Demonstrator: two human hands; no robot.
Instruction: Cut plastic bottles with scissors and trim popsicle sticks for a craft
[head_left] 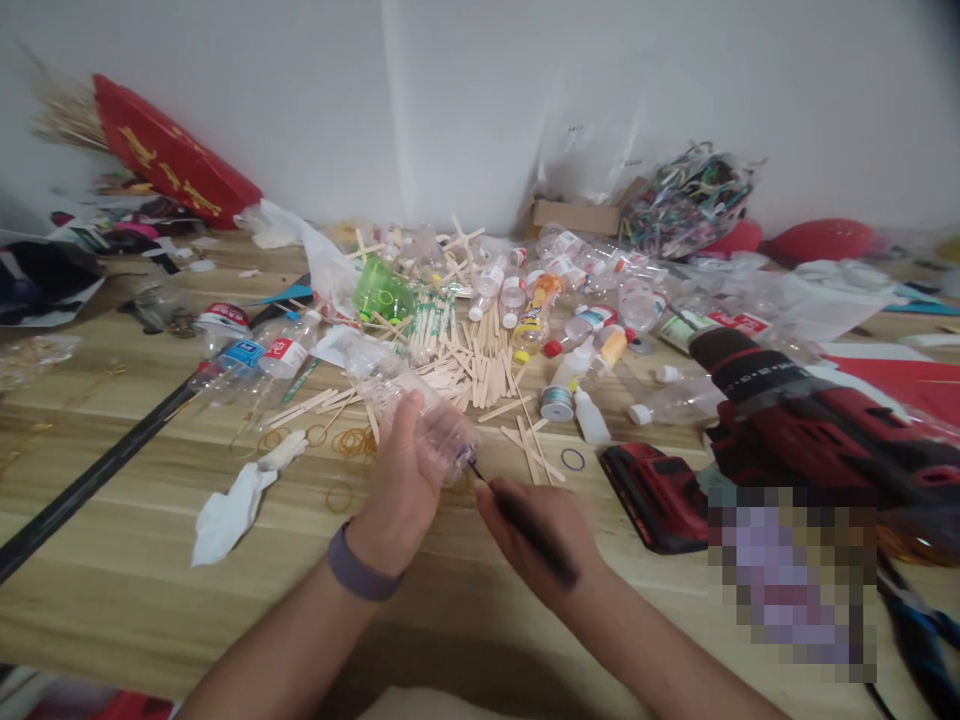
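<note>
My left hand [401, 485] has a snug grip around a clear plastic bottle [441, 420], tilted over the worktop [135, 610]; my right hand [568, 522] is closed on a black-handled tool [536, 532] — its thin tip meets the bottle's near end at about five o'clock. From the bottle, a green plastic container [381, 290] sits at eleven, a cardboard box [574, 215] at one — contents hidden — and a clear bag [694, 200] full of coloured strips between one and two.
</note>
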